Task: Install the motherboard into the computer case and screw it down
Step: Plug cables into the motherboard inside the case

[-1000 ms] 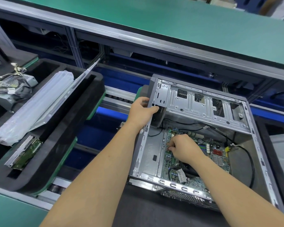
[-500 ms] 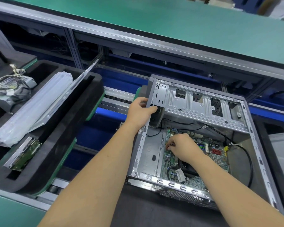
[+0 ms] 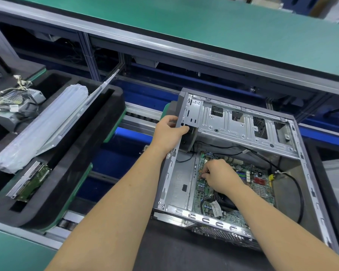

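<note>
An open grey computer case lies on its side in front of me. A green motherboard lies flat on its floor. My left hand grips the case's upper left frame edge, thumb over the rim. My right hand is inside the case, over the board's left edge. Its fingertips pinch something small against the board; what it is I cannot tell. Black cables loop along the right side of the case.
To the left stands a black foam tray holding a plastic-wrapped part, a metal side panel, a drive with a green board and a power supply. A green bench top runs across the back.
My right hand has stayed at the board's left edge with small finger movement. My left hand keeps its grip on the case frame. The view has shifted slightly.
</note>
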A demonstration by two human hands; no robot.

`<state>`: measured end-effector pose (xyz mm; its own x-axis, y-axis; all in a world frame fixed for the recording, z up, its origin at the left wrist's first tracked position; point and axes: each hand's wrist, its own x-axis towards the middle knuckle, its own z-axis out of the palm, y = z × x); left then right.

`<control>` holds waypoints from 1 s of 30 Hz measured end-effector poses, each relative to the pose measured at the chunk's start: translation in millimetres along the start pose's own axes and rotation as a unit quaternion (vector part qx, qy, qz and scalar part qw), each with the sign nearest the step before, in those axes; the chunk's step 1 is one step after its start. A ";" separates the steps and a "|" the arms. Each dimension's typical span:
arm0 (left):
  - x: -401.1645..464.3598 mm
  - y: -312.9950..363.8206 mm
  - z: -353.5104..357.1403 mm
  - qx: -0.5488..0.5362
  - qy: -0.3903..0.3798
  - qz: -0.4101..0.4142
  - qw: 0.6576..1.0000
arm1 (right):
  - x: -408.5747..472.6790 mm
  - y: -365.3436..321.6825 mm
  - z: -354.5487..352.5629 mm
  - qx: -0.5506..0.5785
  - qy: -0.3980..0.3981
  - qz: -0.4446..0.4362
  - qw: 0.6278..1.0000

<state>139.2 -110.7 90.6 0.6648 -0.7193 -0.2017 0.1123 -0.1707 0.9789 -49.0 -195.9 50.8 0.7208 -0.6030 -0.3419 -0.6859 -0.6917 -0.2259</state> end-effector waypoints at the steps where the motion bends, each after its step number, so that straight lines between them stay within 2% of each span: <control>1: 0.0 -0.1 0.1 0.000 0.000 0.000 1.000 | -0.1 -0.1 0.2 0.000 -0.001 0.000 1.000; 16: 2.3 -3.1 0.2 0.003 0.000 0.001 1.000 | -3.4 -4.1 -5.5 -0.015 -0.030 -0.011 0.999; 30: 3.1 -3.8 0.4 0.002 0.000 0.001 1.000 | -3.8 -3.7 -4.4 0.000 -0.017 -0.005 1.000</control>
<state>140.5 -112.5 86.3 0.6646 -0.7200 -0.1997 0.1078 -0.1720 0.9792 -48.8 -192.8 56.9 0.7243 -0.5814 -0.3705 -0.6780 -0.6984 -0.2295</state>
